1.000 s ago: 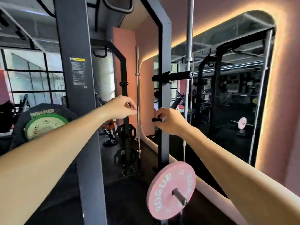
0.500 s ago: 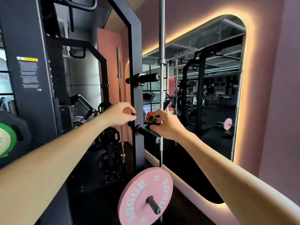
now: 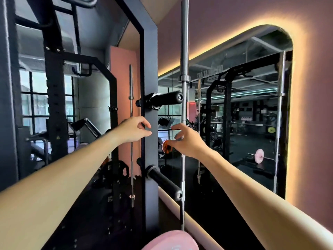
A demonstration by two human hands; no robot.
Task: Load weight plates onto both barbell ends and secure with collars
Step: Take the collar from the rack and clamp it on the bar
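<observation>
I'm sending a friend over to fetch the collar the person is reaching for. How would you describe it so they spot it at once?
Find the dark rack upright beside the arched wall mirror. Two black pegs stick out of it, an upper peg and a lower peg. Between them, at the right hand, sits the small round orange collar, the only orange thing there.

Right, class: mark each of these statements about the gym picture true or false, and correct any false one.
1. The right hand is at a small orange collar. True.
2. A green plate lies at the bottom edge. False: the plate there is pink.
3. Two black pegs stick out of the rack upright. True: an upper peg and a lower peg.
4. The left hand grips the steel bar. False: it is at the rack upright, holding nothing visible.
</observation>
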